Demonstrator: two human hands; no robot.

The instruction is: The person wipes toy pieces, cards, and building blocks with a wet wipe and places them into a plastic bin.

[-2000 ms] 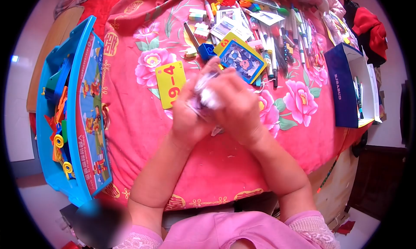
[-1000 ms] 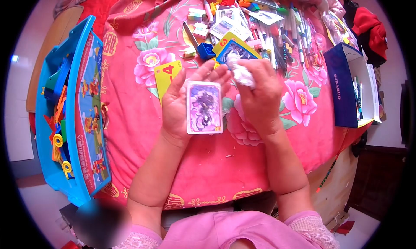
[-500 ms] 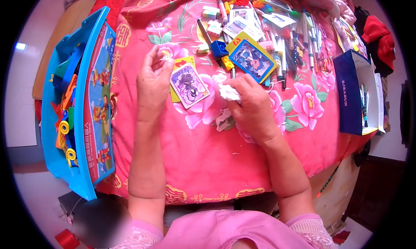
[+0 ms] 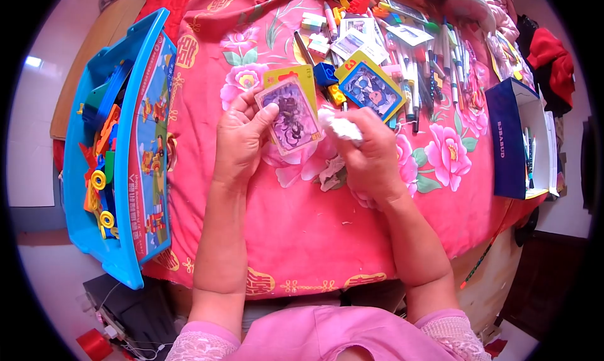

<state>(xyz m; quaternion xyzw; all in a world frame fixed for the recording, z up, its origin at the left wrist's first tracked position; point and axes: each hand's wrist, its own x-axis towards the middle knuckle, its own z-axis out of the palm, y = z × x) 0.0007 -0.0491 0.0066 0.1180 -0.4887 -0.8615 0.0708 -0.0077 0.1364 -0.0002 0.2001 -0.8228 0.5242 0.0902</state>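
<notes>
I have the purple picture card (image 4: 292, 119) in the left hand's (image 4: 242, 134) grip, thumb against fingers, its long axis leaning top-left. My right hand (image 4: 374, 156) clutches a crumpled white wad (image 4: 345, 129) just right of it; the yellow card (image 4: 305, 78) lies beyond, on floral cloth (image 4: 302, 235).

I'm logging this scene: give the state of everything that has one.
Purple card: held in left hand
White wad: crumpled, held in right hand
Scrap: crumpled, lying on cloth
Yellow card: partly hidden; whether held, unclear
Blue card: flat, picture up
Markers: loose, heaped
Bin: open, partly filled
Box: open, partly filled
Cloth: spread, creased
</notes>
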